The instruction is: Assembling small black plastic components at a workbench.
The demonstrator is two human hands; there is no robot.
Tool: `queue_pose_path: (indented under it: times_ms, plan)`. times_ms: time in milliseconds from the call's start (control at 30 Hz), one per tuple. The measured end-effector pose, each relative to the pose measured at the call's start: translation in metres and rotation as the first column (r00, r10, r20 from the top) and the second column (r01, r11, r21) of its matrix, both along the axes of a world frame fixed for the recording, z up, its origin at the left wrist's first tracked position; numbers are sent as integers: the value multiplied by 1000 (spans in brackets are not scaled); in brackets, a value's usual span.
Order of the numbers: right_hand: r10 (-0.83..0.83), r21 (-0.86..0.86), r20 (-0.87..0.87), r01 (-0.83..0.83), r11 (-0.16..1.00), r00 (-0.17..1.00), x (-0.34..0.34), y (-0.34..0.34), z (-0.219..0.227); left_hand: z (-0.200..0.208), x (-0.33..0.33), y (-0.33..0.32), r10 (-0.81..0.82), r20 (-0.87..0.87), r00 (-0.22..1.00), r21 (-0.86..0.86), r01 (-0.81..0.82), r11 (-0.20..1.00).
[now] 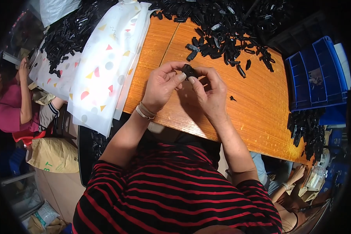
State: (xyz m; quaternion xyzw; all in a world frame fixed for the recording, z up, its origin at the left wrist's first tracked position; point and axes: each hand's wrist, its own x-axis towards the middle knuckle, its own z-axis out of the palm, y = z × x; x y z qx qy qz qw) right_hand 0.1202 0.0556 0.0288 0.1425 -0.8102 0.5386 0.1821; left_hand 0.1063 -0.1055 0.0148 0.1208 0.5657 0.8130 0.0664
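Observation:
Above the near part of the wooden table [160,105], both my hands meet on one small black plastic part [188,71]. My left hand [162,85] pinches it between thumb and fingers from the left. From the right, my right hand [211,89] grips it with thumb and bent fingers. The fingers hide much of its outline, so its exact kind cannot be made out. A tiny dark piece [233,98] lies on the wood to the right of my right hand. Beyond my hands, loose black plastic parts [218,46] are scattered on the table.
A larger heap of black parts [191,9] covers the far edge. White patterned plastic sheeting [99,74] drapes over the left side. A blue crate [318,74] stands at right, with more black parts [306,128] below it. One person [17,101] sits at left, another [288,187] at lower right.

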Motion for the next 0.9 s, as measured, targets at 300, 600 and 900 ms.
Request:
queue_pose_path:
  times_ms: [300,600,900]
  plan:
    - [-36,137,-212,66,988,977,4,-7,-12,-5,11,14,119,-203,972,-106,-143,984]
    - [67,60,-73,-63,996,995,21,-17,-19,10,20,16,-50,-172,984,-70,38,997]
    - [98,166,263,-145,975,960,0,35,-25,-13,-19,17,-94,21,995,-223,97,970]
